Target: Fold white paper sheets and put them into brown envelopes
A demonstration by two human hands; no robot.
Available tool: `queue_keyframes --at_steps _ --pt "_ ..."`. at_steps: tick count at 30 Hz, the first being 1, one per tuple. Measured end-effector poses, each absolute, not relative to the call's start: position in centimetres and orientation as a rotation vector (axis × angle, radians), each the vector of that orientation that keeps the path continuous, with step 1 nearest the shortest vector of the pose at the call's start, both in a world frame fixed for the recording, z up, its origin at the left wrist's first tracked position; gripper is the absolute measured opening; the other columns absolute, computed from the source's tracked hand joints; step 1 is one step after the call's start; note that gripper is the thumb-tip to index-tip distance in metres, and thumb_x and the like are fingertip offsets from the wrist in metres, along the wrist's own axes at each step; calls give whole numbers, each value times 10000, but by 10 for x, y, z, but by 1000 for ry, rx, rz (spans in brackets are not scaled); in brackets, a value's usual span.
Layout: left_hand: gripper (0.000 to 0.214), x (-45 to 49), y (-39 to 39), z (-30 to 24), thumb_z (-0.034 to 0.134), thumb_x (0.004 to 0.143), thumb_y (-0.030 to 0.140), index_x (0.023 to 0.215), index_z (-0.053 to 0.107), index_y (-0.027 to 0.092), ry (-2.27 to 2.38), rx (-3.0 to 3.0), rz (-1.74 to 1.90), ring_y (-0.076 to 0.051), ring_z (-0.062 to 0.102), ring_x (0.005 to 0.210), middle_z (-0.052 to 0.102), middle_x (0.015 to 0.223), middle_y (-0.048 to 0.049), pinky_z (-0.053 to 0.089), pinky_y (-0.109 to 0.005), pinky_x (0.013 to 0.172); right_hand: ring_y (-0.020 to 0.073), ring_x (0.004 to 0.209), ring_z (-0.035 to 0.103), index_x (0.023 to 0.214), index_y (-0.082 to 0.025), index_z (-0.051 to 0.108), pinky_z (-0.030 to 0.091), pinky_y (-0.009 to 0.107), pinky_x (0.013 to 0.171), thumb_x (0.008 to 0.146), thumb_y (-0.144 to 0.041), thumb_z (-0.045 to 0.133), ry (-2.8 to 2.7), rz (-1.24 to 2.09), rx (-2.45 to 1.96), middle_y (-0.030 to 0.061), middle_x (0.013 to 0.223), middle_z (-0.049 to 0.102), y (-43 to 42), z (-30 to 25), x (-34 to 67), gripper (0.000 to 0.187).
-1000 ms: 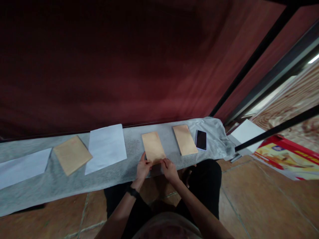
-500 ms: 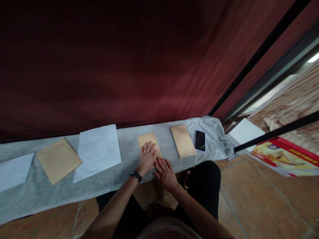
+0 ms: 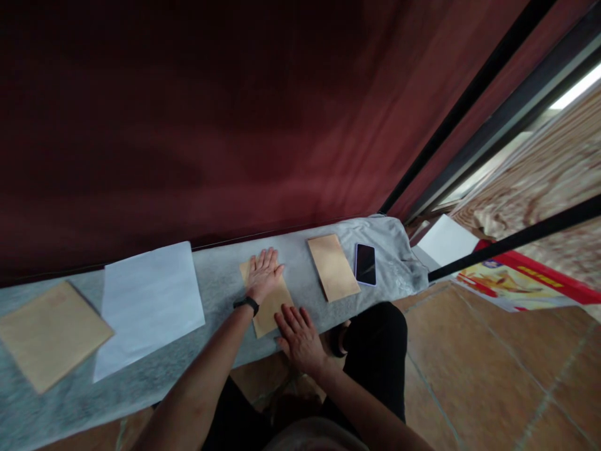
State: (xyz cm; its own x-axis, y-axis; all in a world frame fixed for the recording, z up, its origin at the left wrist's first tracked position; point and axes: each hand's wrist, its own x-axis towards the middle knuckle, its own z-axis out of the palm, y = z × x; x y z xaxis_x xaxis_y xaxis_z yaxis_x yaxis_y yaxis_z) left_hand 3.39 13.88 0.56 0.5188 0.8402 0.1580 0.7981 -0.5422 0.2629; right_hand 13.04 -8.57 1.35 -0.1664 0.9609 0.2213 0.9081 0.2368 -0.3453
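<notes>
A tan envelope [image 3: 270,305] lies on the grey cloth [image 3: 220,282] in front of me. My left hand [image 3: 263,273], with a black wristband, lies flat and open on the envelope's far end. My right hand [image 3: 298,335] rests flat with fingers spread on the envelope's near right corner, at the cloth's front edge. Neither hand holds anything.
A second tan envelope [image 3: 333,267] and a dark phone [image 3: 365,264] lie to the right. A white sheet [image 3: 145,304] and another tan envelope [image 3: 47,333] lie to the left. Dark red curtain behind; tiled floor, white paper [image 3: 444,241] and a red-yellow box [image 3: 516,282] at right.
Both hands went from pinching the envelope's near edge to lying flat on it. My left hand slid toward the far end. The view shifted right.
</notes>
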Motion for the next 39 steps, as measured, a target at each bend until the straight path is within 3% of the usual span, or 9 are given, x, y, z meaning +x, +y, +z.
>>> queue_keyframes --at_steps 11,18,25,33,39 --pt "582 13 83 5 368 985 335 1543 361 174 1151 2608 417 -217 238 1523 366 1605 -91 110 -444 1264 265 1452 373 1563 -235 318 253 499 1208 1013 -395 522 -2092 202 -1690 98 1579 404 -86 12 129 608" --pt "560 1 48 14 351 984 285 1532 378 172 1045 2603 337 -208 246 1520 368 1607 -84 148 -449 1261 204 1399 447 1409 -193 506 311 457 1187 1037 -233 341 -1787 397 -1627 95 1446 561 -83 7 130 409" --pt "564 -17 11 14 355 989 264 1549 346 202 946 2622 296 -205 255 1517 347 1619 -65 131 -444 1261 227 1458 359 1510 -195 388 380 467 1151 1036 -253 335 -1640 392 -1663 129 1519 471 -84 4 131 480" --pt "616 -39 -23 11 439 974 326 1562 308 196 847 2641 276 -206 234 1524 332 1622 -89 117 -429 1265 201 1455 366 1532 -173 363 333 458 1181 1064 -278 288 -1730 402 -1630 120 1525 474 -85 -1 133 485" --pt "610 -51 -34 9 473 974 449 1517 400 182 861 2562 305 -220 317 1493 378 1595 -119 176 -410 1253 214 1456 370 1543 -196 359 258 476 1214 1057 -310 364 -2016 322 -1601 93 1532 478 -89 6 138 499"
